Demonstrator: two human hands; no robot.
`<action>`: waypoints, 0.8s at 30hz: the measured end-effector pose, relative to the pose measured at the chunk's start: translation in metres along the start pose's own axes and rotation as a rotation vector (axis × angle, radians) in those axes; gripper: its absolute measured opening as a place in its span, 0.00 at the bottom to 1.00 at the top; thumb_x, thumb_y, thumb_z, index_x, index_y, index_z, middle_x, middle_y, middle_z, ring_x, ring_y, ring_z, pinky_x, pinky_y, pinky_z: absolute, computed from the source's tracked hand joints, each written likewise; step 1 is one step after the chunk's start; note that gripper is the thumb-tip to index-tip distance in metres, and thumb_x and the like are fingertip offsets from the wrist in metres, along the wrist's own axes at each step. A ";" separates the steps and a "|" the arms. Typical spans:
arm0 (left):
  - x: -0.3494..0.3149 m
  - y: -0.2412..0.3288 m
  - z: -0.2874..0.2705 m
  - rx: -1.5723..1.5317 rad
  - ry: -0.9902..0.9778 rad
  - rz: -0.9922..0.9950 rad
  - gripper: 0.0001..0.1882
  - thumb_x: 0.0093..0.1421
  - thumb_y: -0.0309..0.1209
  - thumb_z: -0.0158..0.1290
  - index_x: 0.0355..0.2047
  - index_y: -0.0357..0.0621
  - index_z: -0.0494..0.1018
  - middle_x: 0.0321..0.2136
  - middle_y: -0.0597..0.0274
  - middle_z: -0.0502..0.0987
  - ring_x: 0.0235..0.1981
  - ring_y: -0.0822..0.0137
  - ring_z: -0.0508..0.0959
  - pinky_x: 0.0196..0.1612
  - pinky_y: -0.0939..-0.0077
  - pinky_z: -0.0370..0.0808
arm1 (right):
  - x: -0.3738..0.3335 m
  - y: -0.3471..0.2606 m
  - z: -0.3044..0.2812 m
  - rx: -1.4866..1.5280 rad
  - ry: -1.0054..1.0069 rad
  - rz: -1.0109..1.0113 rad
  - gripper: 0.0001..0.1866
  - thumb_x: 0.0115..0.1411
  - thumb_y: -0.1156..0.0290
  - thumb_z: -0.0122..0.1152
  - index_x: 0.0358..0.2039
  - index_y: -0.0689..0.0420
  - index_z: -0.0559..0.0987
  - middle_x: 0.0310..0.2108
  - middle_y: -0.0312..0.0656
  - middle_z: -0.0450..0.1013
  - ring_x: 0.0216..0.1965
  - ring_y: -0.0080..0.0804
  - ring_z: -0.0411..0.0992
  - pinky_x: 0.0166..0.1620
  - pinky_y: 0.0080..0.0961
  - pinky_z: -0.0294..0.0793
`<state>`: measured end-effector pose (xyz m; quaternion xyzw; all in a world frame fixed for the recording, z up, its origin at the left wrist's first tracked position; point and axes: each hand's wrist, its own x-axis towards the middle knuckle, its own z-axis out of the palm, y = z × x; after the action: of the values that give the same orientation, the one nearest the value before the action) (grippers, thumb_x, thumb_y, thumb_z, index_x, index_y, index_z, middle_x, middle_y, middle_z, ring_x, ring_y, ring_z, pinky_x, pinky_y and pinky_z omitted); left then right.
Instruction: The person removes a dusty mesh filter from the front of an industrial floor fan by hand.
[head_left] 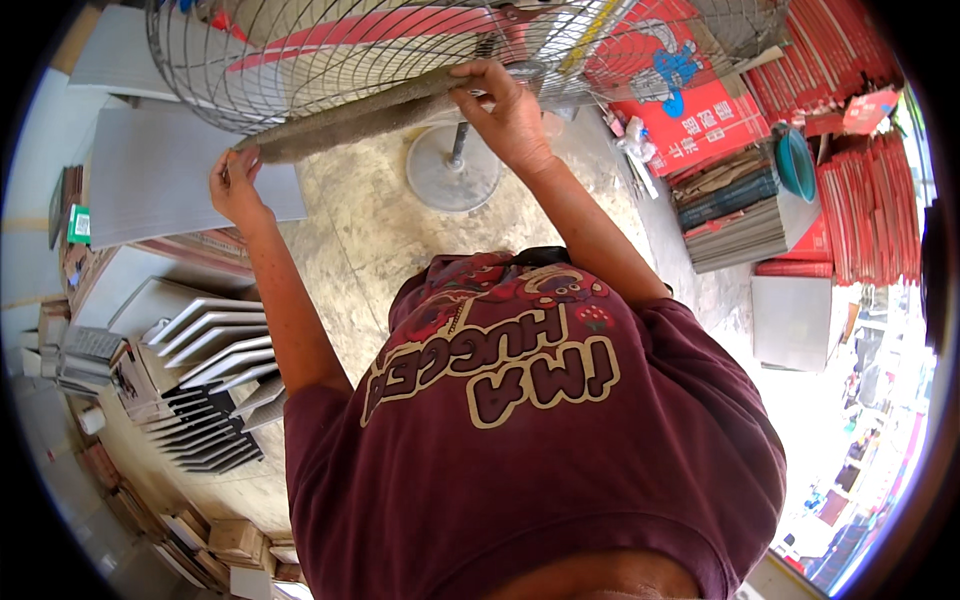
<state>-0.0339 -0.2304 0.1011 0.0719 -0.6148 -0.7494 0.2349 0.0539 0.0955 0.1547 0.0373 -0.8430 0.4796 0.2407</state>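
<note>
A long grey-brown strip, seemingly a folded cloth (pixel 350 121), is stretched between my two hands, slanting up to the right. My left hand (pixel 240 187) pinches its lower left end. At the upper right end, my right hand (pixel 505 118) grips it between thumb and fingers. Directly behind the cloth stands a pedestal fan with a round wire cage (pixel 180 85) and red blades (pixel 350 36). The fan's round grey base (pixel 425 180) rests on the floor below. Whether the cloth touches the cage I cannot tell.
At left is a grey panel (pixel 170 170) on a stack, with white tile samples (pixel 215 330) in a rack nearer me. On the right are red cartons (pixel 700 125), a teal basin (pixel 796 165) and stacked tiles (pixel 735 240). A bright opening lies at far right.
</note>
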 end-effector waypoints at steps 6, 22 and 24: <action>-0.015 -0.045 0.011 0.023 -0.047 -0.176 0.12 0.56 0.26 0.47 0.39 0.31 0.64 0.34 0.44 0.74 0.37 0.55 0.77 0.38 0.70 0.75 | -0.016 0.034 0.003 -0.050 0.010 0.154 0.13 0.51 0.66 0.57 0.38 0.51 0.72 0.30 0.36 0.75 0.31 0.34 0.74 0.34 0.27 0.72; -0.080 -0.092 0.099 0.107 -0.335 -0.396 0.18 0.55 0.26 0.48 0.45 0.31 0.61 0.38 0.47 0.74 0.41 0.57 0.76 0.40 0.70 0.74 | -0.052 0.147 -0.055 0.054 0.280 0.420 0.16 0.49 0.69 0.56 0.40 0.56 0.71 0.31 0.42 0.76 0.35 0.33 0.74 0.38 0.26 0.71; -0.091 -0.093 0.114 0.112 -0.371 -0.417 0.18 0.55 0.25 0.48 0.45 0.31 0.61 0.38 0.48 0.74 0.41 0.58 0.76 0.40 0.70 0.74 | -0.054 0.164 -0.065 0.078 0.325 0.424 0.17 0.49 0.68 0.56 0.41 0.57 0.71 0.32 0.43 0.75 0.35 0.34 0.74 0.39 0.27 0.71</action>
<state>-0.0240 -0.0772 0.0220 0.0714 -0.6596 -0.7468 -0.0450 0.0776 0.2286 0.0287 -0.2083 -0.7631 0.5514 0.2651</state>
